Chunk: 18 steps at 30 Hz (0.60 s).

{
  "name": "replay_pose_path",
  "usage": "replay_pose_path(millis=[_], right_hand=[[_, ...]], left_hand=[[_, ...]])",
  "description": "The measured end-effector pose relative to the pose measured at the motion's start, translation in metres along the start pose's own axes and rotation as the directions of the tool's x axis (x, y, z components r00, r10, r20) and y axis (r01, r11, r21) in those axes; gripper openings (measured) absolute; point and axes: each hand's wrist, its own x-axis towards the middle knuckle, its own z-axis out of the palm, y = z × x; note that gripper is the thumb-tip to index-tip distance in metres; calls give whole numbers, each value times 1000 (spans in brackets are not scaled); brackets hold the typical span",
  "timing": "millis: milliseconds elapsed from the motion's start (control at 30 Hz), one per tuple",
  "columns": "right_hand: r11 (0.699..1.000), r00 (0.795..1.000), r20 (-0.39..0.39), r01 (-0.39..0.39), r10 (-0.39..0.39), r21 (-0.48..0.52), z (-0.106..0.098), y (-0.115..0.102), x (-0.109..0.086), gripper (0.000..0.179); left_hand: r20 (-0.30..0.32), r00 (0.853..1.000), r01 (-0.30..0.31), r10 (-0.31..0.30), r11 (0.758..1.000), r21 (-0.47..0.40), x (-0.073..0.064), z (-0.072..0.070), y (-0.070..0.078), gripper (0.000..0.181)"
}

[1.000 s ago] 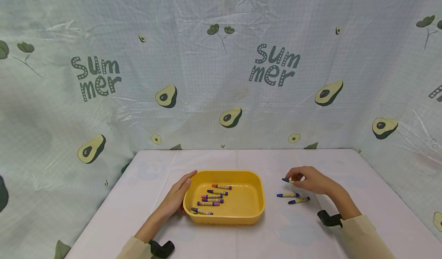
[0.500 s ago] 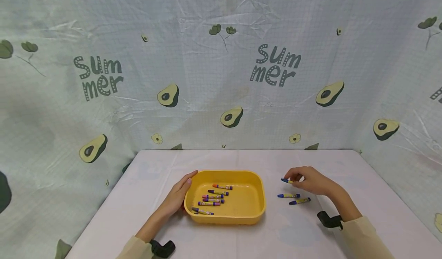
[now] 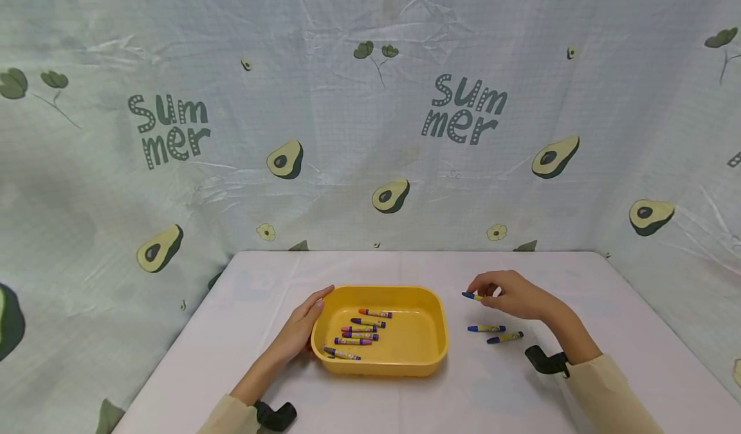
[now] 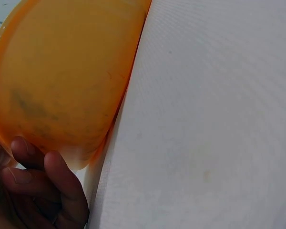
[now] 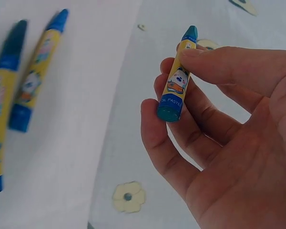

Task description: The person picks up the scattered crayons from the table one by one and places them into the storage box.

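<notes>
My right hand (image 3: 521,298) pinches a teal oil pastel (image 5: 177,81) between thumb and fingers, raised over the table at the right. In the right wrist view its yellow wrapper shows a cartoon animal and blue bands. Two more oil pastels lie nearby on the table, a blue one (image 3: 486,328) and a darker one (image 3: 505,337). At the yellow tray (image 3: 405,368), my left hand (image 3: 296,331) holds the left side, thumb at the rim. Its lower fingers (image 4: 69,186) look curled by the tray's outer wall in the left wrist view.
Several oil pastels lie in the tray's left half, among them an orange-tipped one (image 3: 375,313) and a purple one (image 3: 352,341). A pale cloth (image 3: 428,408) covers the table. Behind hangs a sheet (image 3: 336,112) printed with avocados.
My right hand has lifted the teal oil pastel and moved slightly left and up from the other two. The left hand stays at the tray; the head view has shifted a little.
</notes>
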Motion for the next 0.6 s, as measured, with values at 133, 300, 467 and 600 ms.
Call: replay_pose_path(millis=[133,300,467,600], right_hand=[[999,1000,0,29,-29,-21,-6,-14,12,22],[998,998,23,58,-58,-33,-9,-35,31,22],[997,994,79,81,-79,-17,-7,-59,51,21],[994,986,134,107,-103,-26,3,-79,69,21]], left_hand=[[-1,1000,2,-2,1000,-5,0,0,0,46],[0,1000,-7,7,1000,-7,1,0,-2,46],[15,1000,-17,17,1000,-12,1,-2,-1,47],[19,1000,-9,10,1000,-13,1,-2,-1,47]])
